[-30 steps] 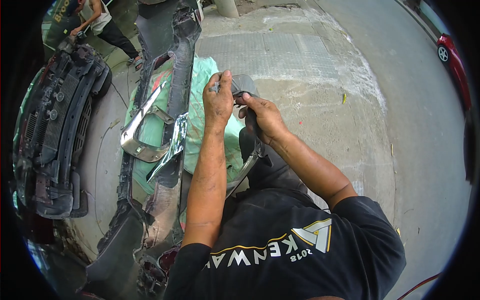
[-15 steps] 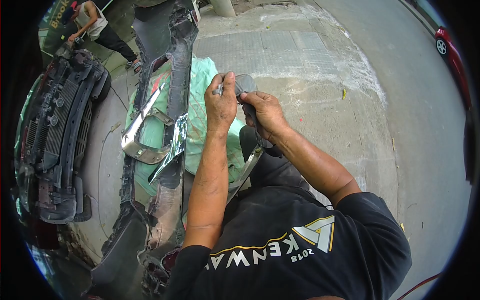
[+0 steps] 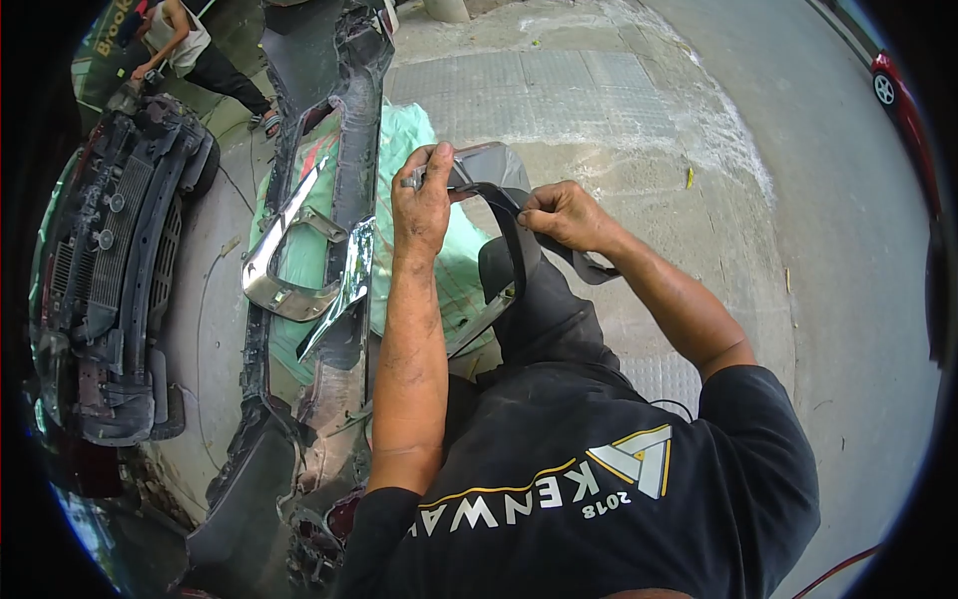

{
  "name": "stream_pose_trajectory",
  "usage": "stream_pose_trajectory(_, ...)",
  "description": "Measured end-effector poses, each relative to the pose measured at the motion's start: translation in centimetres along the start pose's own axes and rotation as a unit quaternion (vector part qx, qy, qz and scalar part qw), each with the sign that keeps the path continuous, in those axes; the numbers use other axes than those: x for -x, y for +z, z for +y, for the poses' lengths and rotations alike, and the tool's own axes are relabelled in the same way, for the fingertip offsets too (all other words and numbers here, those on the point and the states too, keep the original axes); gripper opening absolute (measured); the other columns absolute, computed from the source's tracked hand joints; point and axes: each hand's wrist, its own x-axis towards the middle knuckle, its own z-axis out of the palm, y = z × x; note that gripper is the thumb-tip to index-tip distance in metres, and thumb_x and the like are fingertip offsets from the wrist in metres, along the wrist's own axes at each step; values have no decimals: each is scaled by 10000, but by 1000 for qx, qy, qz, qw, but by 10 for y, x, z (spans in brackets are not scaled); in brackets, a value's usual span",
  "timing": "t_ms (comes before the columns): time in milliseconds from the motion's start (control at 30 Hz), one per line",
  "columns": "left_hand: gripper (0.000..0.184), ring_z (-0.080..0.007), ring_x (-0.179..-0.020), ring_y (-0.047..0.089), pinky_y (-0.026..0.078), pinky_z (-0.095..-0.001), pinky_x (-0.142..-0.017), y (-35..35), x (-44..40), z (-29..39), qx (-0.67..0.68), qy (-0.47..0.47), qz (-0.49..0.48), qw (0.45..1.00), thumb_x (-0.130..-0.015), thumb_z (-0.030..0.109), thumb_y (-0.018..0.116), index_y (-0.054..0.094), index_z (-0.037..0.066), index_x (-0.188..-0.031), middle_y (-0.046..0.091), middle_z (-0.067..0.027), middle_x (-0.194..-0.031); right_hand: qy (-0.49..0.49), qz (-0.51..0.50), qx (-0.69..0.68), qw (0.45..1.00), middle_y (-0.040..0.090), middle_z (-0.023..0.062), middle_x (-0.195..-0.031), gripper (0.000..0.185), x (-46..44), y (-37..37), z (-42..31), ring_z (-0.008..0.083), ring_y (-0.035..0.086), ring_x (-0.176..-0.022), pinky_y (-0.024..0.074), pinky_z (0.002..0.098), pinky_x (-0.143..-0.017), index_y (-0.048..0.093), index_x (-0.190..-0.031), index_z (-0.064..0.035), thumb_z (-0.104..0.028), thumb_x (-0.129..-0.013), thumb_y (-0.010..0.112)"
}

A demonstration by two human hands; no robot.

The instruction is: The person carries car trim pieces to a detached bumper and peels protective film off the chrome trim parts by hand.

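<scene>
Above my thigh I hold a curved trim piece point(image 3: 503, 165), grey with a black edge. Its upper left end is in my left hand point(image 3: 421, 205), with the fingers wrapped round it and the thumb on top. My right hand point(image 3: 567, 217) pinches a black strip point(image 3: 511, 215) along the piece's edge. A shiny chrome trim frame point(image 3: 261, 278) lies to the left on a long dark bumper point(image 3: 354, 170), which rests over green sheeting point(image 3: 404, 135).
At the far left stands a vehicle front end point(image 3: 125, 230) with its radiator exposed. Another person point(image 3: 205, 60) leans over near it at the upper left. A red car point(image 3: 903, 120) is on the road at the right. A thin cable point(image 3: 203, 329) runs along the ground.
My right hand has moved right, away from my left hand, and more of the trim piece and black strip shows between them. My left hand has shifted slightly left.
</scene>
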Motion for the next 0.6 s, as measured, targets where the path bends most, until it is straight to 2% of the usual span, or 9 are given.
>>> stream_pose_trajectory(67,378,-172,-757,658,585,-319,-649,4,1,2,8,1,-13,1000,-945,355,569,592,-20,-990,634,-85,-830,15,-31,19,999,611,3,-644,201,2,-12,-4,77,543,-607,437,252,-553,685,-770,0,-192,-830,681)
stream_pose_trajectory(100,377,-168,-752,654,582,-313,-652,4,1,1,-5,8,-14,1000,-947,355,565,592,-19,-984,632,-85,-830,32,-26,4,999,613,13,-647,275,3,-15,-5,90,549,-596,434,258,-538,684,-778,5,-261,-850,686)
stream_pose_trajectory(200,373,-157,-736,641,571,-294,-660,5,-1,2,-30,26,-9,999,-954,356,553,591,-15,-968,628,-85,-832,49,74,-38,995,573,8,-611,361,5,-18,-12,65,491,-529,381,231,-468,676,-816,12,-343,-882,673)
stream_pose_trajectory(233,371,-154,-731,636,567,-288,-662,8,-1,4,-30,22,-4,999,-957,355,549,591,-14,-964,627,-85,-834,66,98,-30,993,579,24,-609,451,4,-14,-15,89,513,-526,398,253,-472,679,-808,19,-429,-862,683)
stream_pose_trajectory(333,377,-154,-730,634,564,-284,-660,8,-3,-3,-53,30,-6,998,-962,358,539,587,-15,-960,625,-88,-841,52,134,93,985,595,44,-614,482,-7,5,-13,124,535,-518,416,295,-470,673,-747,14,-460,-837,700)
stream_pose_trajectory(467,392,-158,-729,637,567,-287,-666,15,-1,-1,-86,38,3,996,-971,366,517,582,-20,-961,618,-84,-834,-1,150,169,974,614,171,-594,506,-12,18,-27,238,612,-568,474,382,-553,660,-661,43,-442,-766,761)
stream_pose_trajectory(500,387,-159,-727,637,567,-289,-663,13,-1,-3,-91,35,8,995,-966,361,531,581,-22,-961,617,-84,-834,29,141,167,975,625,168,-608,444,-12,19,-31,241,614,-569,479,379,-556,670,-690,43,-382,-772,764)
stream_pose_trajectory(600,354,-157,-713,637,563,-287,-648,14,0,-8,-73,36,33,996,-940,328,588,579,-26,-959,618,-81,-834,-14,152,116,981,632,151,-611,393,-15,23,-23,223,615,-570,479,372,-559,678,-711,34,-343,-799,742)
